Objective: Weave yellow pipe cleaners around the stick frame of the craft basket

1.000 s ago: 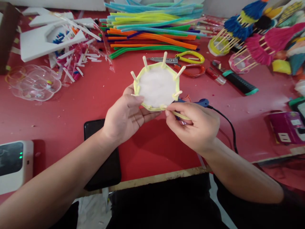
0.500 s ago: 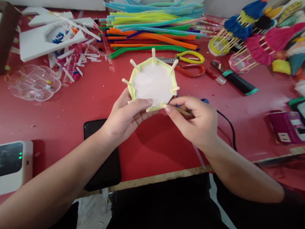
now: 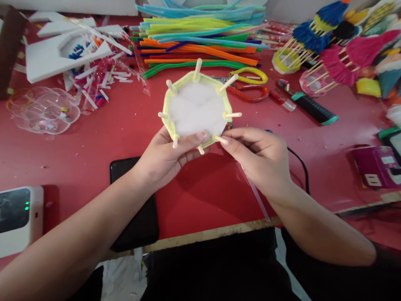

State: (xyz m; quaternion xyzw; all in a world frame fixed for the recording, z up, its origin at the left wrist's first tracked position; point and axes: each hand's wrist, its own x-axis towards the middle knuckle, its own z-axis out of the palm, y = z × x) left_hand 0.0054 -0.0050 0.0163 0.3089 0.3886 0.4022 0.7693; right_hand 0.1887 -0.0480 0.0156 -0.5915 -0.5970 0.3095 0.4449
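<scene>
The left hand [image 3: 163,154] grasps a white disc [image 3: 197,108] by its near left part, thumb laid over the face and fingers underneath. The right hand [image 3: 260,150] has a closed, pinching grip at the near right rim, beside one of the short pale sticks [image 3: 198,69]; it seems to have the yellow cord [image 3: 167,100], though the thumb covers that spot. The cord runs along the rim and around the sticks, which stand out around the edge. The disc is held above the red surface [image 3: 200,188], between the hands.

Under the left forearm lies a black phone [image 3: 138,225], with a white device [image 3: 19,217] showing green lights at the near left. A clear strip [image 3: 255,190] lies below the right hand, and a black cable [image 3: 302,167] curves to its right. Beyond the disc are scissors [image 3: 253,77] with yellow and red handles, then a pile of coloured fuzzy stems [image 3: 203,39] at the far side. A clear tray [image 3: 46,110] and white boards [image 3: 46,62] are to the left. To the right are a knife [image 3: 315,108], a purple box [image 3: 374,167] and, farther off, blue and pink stick figures [image 3: 344,62].
</scene>
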